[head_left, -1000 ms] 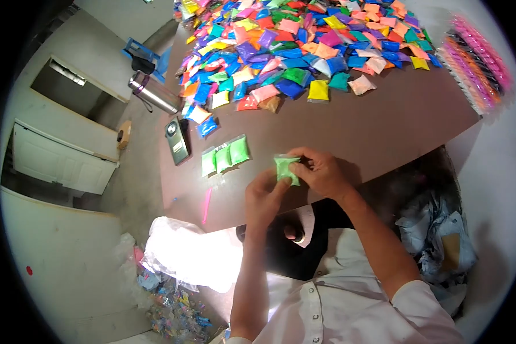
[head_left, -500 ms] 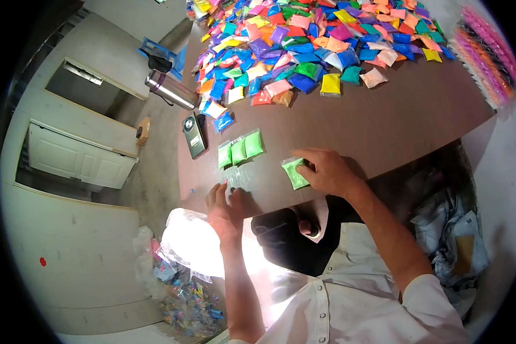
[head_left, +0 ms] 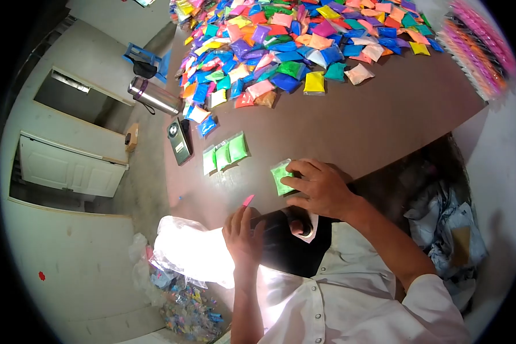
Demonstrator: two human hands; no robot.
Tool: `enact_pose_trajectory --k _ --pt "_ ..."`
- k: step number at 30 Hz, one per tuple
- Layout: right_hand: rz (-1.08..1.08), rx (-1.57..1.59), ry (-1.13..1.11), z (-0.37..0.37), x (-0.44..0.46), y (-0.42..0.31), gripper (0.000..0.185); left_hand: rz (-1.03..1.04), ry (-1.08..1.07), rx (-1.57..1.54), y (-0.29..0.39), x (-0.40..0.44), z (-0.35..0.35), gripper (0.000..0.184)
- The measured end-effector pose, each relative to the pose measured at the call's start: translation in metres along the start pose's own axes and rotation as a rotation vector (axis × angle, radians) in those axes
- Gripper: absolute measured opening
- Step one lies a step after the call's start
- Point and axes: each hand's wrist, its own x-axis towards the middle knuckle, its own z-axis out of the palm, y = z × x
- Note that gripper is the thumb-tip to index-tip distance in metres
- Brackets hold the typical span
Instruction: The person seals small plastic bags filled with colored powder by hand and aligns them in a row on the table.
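Observation:
A small green packet (head_left: 280,176) in clear plastic lies near the table's front edge. My right hand (head_left: 324,190) is over its right side, fingers spread and fingertips at its edge, thumb apart below. My left hand (head_left: 242,236) is at the table edge, its fingers closed around a slim pink pointed piece (head_left: 248,200); the rest of that piece is hidden by the fingers. Farther back and left, a row of three green packets (head_left: 225,153) lies side by side on the brown table (head_left: 384,123).
Many colourful packets (head_left: 286,51) cover the table's far side. A phone (head_left: 179,141) and a steel flask (head_left: 155,96) stand along the left edge. Pink and orange packaged strips (head_left: 476,51) lie at the far right corner. Plastic bags (head_left: 441,229) are below on the right.
My right hand's fingers have spread, the thumb coming off the green packet. My left hand has drawn back toward me, and more of the pink piece shows. The view has shifted slightly.

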Motion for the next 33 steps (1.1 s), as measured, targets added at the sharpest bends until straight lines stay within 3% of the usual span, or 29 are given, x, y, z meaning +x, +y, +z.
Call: enact_pose_trajectory --k 9,11,17,22,33 --pt "-0.057 -0.018 0.010 0.004 -0.010 0.006 0.022 0.121 -0.036 -0.141 -0.012 0.016 -0.016 0.032" --pt "-0.068 -0.029 0.001 0.003 -0.015 0.007 0.023 0.042 -0.068 -0.217 -0.009 0.020 -0.025 0.021" --pt "-0.115 -0.056 0.008 0.000 -0.016 0.002 0.023 -0.214 -0.065 -0.496 0.024 0.031 -0.016 0.011" --pt "-0.110 -0.065 0.018 -0.004 -0.017 0.002 0.023 -0.123 -0.033 -0.502 0.046 0.049 0.020 0.010" --pt "-0.091 -0.020 0.049 0.000 -0.018 0.002 0.022 -0.295 -0.037 -0.471 0.034 0.077 0.016 0.014"
